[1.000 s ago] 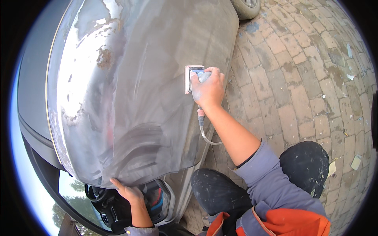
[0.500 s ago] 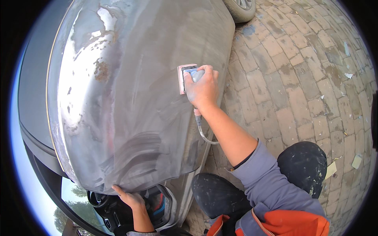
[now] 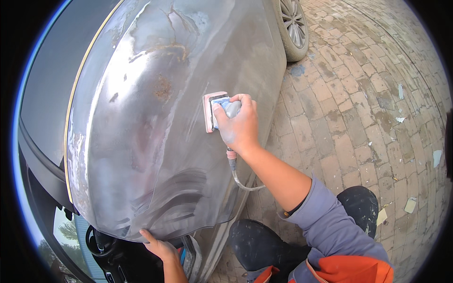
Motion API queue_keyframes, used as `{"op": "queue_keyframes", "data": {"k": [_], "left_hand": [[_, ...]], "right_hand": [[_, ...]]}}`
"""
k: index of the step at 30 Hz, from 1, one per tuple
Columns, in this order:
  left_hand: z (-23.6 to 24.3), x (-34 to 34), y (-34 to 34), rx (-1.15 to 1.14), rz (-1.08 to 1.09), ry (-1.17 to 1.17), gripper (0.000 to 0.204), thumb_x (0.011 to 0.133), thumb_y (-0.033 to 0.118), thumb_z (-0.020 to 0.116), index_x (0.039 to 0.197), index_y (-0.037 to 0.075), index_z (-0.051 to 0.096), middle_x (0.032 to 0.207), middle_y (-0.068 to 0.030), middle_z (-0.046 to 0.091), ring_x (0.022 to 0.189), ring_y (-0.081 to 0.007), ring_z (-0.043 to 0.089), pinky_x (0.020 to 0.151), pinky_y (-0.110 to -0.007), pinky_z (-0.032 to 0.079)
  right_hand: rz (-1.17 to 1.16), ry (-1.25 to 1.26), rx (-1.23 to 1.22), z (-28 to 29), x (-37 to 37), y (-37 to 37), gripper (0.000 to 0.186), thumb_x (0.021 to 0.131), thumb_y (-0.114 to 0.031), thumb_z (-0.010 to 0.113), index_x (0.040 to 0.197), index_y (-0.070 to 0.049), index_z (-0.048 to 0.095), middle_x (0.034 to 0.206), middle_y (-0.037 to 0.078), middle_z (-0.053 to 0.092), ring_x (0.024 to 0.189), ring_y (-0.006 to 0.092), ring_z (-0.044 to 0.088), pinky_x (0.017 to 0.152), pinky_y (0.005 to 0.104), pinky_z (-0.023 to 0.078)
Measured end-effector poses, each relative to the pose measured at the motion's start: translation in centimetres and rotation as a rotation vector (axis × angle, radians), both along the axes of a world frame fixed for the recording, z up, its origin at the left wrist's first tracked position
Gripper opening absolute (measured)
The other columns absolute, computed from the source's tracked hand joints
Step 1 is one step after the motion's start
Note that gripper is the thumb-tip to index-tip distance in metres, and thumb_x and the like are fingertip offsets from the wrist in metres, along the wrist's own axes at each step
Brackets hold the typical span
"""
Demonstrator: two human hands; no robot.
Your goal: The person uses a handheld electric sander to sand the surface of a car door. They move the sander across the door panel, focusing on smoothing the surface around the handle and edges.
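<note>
My right hand is closed round an air sander with a blue and grey body. Its flat rectangular pad, pinkish at the edge, lies against the grey car door. From the sander's near end a pale hose curves away under my forearm. At the door's near edge my left hand grips the rim, thumb on the outer face and the other fingers hidden behind it. The door's skin is dull with dust, with a bare shiny metal area, a rusty spot and dark curved smears.
A car wheel stands at the far end. Brick paving with scattered scraps runs along the right. My dusty dark knees are close to the door's lower edge. The car's dark interior shows past the near edge.
The sander in my right hand has moved left across the door, closer to the rusty spot. My left hand stays on the edge. The whole view has shifted.
</note>
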State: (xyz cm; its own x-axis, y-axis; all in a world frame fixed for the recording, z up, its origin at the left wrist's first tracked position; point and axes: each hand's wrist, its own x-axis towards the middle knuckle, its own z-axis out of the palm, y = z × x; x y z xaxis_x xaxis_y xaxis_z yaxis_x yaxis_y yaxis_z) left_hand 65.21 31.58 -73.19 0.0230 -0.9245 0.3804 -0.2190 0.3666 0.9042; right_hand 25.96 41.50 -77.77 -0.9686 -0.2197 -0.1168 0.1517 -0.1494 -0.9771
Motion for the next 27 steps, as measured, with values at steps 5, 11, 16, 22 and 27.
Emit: {"op": "queue_keyframes", "data": {"k": [5, 11, 16, 22, 27], "left_hand": [[-0.5, -0.2, 0.2, -0.047, -0.056, 0.048, 0.069, 0.113, 0.047, 0.06, 0.153, -0.009, 0.048, 0.154, -0.0166, 0.056, 0.138, -0.0264, 0.056, 0.121, -0.041, 0.042], [-1.0, -0.7, 0.2, -0.085, -0.005, 0.103, 0.073, 0.113, 0.043, 0.061, 0.157, -0.011, 0.043, 0.16, -0.0192, 0.051, 0.141, -0.0284, 0.053, 0.123, -0.043, 0.04], [-0.5, -1.8, -0.3, -0.036, 0.108, 0.186, 0.084, 0.112, 0.058, 0.048, 0.162, -0.009, 0.038, 0.166, -0.0217, 0.042, 0.149, -0.0328, 0.046, 0.127, -0.045, 0.035], [-0.5, -2.6, -1.1, -0.052, 0.266, 0.337, 0.096, 0.108, 0.074, 0.032, 0.169, 0.0, 0.03, 0.174, -0.0188, 0.032, 0.158, -0.0379, 0.034, 0.131, -0.051, 0.028], [-0.1, -3.2, -2.3, -0.133, 0.491, 0.312, 0.096, 0.108, 0.074, 0.03, 0.167, -0.002, 0.034, 0.173, -0.018, 0.037, 0.156, -0.0366, 0.039, 0.131, -0.048, 0.03]], "right_hand": [[-0.022, 0.29, 0.0, 5.1, 1.0, -0.4, 0.047, 0.095, -0.036, 0.08, 0.124, -0.008, 0.056, 0.129, 0.013, 0.055, 0.11, 0.0368, 0.067, 0.091, 0.0486, 0.057], [-0.091, 0.22, -0.089, 3.8, -2.7, -0.8, 0.05, 0.093, -0.035, 0.082, 0.123, -0.005, 0.056, 0.127, 0.016, 0.055, 0.113, 0.0316, 0.063, 0.092, 0.0453, 0.057], [-0.072, 0.043, -0.175, -1.7, -5.4, -1.4, 0.051, 0.094, -0.036, 0.082, 0.122, -0.003, 0.054, 0.126, 0.017, 0.054, 0.114, 0.0302, 0.061, 0.093, 0.0438, 0.056], [-0.099, -0.021, -0.07, -7.1, -7.4, -1.6, 0.049, 0.095, -0.034, 0.081, 0.123, -0.004, 0.054, 0.128, 0.017, 0.052, 0.119, 0.0324, 0.058, 0.1, 0.0465, 0.051], [-0.119, -0.105, 0.004, -11.0, -10.5, -1.2, 0.048, 0.095, -0.033, 0.082, 0.123, -0.005, 0.054, 0.13, 0.017, 0.05, 0.121, 0.0337, 0.057, 0.104, 0.0479, 0.048]]}}
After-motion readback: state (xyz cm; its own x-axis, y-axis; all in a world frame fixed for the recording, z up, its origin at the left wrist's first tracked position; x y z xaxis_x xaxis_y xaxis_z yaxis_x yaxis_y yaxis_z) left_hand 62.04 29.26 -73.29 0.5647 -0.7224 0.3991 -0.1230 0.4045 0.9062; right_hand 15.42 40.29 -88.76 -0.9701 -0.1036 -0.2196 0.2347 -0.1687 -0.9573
